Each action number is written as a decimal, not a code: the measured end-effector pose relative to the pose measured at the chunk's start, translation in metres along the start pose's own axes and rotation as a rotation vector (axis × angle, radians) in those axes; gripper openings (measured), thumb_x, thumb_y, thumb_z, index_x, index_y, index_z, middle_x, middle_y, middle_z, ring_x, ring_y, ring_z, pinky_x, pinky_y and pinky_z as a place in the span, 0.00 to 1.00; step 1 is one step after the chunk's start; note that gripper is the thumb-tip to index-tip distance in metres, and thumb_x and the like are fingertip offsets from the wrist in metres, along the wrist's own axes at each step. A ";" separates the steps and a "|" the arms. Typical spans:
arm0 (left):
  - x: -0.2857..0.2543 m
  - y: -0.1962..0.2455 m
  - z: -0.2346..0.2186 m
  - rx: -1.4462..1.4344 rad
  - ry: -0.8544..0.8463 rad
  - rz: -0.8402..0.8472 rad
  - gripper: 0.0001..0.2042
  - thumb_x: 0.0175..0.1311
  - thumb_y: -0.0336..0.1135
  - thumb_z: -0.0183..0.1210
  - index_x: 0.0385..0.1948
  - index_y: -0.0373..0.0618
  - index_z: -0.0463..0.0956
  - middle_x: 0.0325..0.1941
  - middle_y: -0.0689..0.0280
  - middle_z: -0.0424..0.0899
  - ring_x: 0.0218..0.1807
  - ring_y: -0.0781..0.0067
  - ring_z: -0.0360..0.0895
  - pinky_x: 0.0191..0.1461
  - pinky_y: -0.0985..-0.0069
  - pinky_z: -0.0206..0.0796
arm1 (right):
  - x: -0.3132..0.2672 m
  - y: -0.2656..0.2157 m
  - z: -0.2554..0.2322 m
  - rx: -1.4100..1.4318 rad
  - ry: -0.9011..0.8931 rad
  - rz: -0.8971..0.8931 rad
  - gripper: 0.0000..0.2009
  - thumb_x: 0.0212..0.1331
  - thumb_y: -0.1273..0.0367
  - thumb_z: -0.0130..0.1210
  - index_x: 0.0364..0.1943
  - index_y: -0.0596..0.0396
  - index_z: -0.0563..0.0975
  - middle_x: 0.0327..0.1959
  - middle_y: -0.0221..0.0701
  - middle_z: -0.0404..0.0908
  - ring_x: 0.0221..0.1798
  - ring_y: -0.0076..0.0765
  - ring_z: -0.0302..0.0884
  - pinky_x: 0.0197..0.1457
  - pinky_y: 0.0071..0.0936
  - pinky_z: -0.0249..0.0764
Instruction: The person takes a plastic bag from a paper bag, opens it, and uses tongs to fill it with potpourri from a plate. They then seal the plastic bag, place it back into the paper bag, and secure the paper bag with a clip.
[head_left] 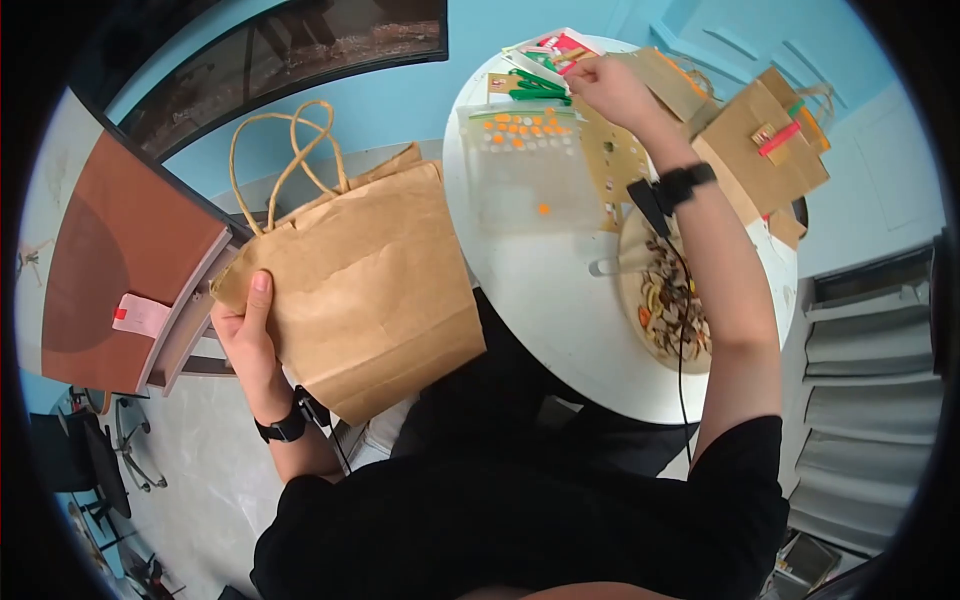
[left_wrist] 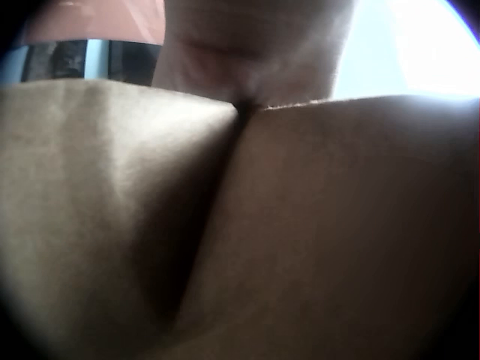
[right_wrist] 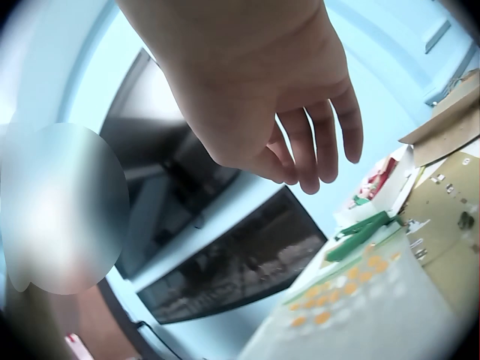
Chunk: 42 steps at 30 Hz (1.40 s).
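A brown paper bag [head_left: 370,280] with twisted handles is held up at the left, gripped at its side edge by my left hand [head_left: 247,335], thumb on the front face. In the left wrist view the creased bag [left_wrist: 337,225] hides the fingers. My right hand [head_left: 612,90] is over the table's far end, beside green objects [head_left: 538,88] and a small white container [head_left: 537,60] with red and green things. The right wrist view shows the right hand [right_wrist: 255,97] with loosely bent fingers, nothing visible in them, above the green objects [right_wrist: 364,234].
On the round white table [head_left: 540,300] lie a clear zip bag [head_left: 520,185] with orange and white dots, a patterned brown sheet [head_left: 612,165] and a round plate of mixed pieces [head_left: 660,310]. Another paper bag [head_left: 765,165] stands at the right. A reddish-brown surface [head_left: 120,250] is at the left.
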<state>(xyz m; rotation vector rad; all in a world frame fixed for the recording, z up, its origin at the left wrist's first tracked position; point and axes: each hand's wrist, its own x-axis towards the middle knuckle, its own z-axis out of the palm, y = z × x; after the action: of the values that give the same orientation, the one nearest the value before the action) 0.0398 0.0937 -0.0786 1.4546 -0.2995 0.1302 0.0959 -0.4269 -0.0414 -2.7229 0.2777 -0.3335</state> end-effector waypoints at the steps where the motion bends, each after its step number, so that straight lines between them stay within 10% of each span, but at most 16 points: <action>1: 0.002 -0.003 -0.002 0.029 0.011 -0.004 0.13 0.73 0.34 0.62 0.52 0.34 0.79 0.50 0.63 0.87 0.49 0.76 0.82 0.57 0.77 0.71 | 0.018 0.003 0.013 -0.109 -0.027 -0.017 0.15 0.61 0.66 0.57 0.49 0.55 0.85 0.45 0.41 0.89 0.50 0.42 0.87 0.50 0.38 0.81; 10: 0.008 -0.001 -0.002 0.133 0.093 -0.012 0.12 0.72 0.35 0.64 0.48 0.35 0.83 0.46 0.67 0.87 0.46 0.79 0.78 0.54 0.78 0.69 | 0.067 0.030 0.089 -0.712 -0.122 -0.127 0.13 0.59 0.66 0.64 0.48 0.51 0.84 0.56 0.40 0.81 0.61 0.48 0.78 0.59 0.43 0.81; 17: 0.011 0.000 0.004 0.082 0.012 -0.043 0.11 0.72 0.32 0.63 0.49 0.34 0.83 0.46 0.66 0.87 0.46 0.79 0.79 0.53 0.78 0.69 | 0.044 0.029 0.049 -0.362 0.121 -0.413 0.14 0.66 0.65 0.61 0.52 0.52 0.79 0.51 0.44 0.82 0.55 0.55 0.81 0.57 0.50 0.78; 21: 0.005 0.010 0.004 0.137 -0.015 -0.042 0.10 0.71 0.32 0.65 0.45 0.34 0.85 0.41 0.69 0.87 0.41 0.82 0.79 0.47 0.80 0.70 | -0.047 -0.067 -0.030 0.123 0.099 -0.430 0.12 0.68 0.70 0.60 0.52 0.57 0.77 0.40 0.38 0.87 0.37 0.47 0.84 0.42 0.39 0.79; 28: -0.008 0.027 0.015 0.235 -0.134 0.115 0.10 0.70 0.32 0.66 0.43 0.33 0.85 0.31 0.67 0.87 0.31 0.81 0.80 0.36 0.80 0.70 | -0.195 -0.194 -0.111 -0.023 -0.144 -0.603 0.11 0.56 0.79 0.64 0.44 0.60 0.79 0.45 0.38 0.85 0.39 0.39 0.85 0.44 0.30 0.79; 42: -0.033 0.063 0.036 0.409 -0.404 0.365 0.08 0.66 0.29 0.67 0.42 0.35 0.86 0.25 0.63 0.86 0.24 0.76 0.80 0.30 0.80 0.68 | -0.229 -0.223 -0.112 -0.377 -0.231 -0.589 0.07 0.60 0.72 0.62 0.40 0.54 0.76 0.37 0.34 0.78 0.36 0.50 0.78 0.36 0.40 0.73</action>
<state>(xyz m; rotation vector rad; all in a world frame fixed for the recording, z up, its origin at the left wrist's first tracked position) -0.0128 0.0689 -0.0240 1.8164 -0.9121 0.2001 -0.1196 -0.2087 0.1031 -3.1306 -0.5947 -0.1211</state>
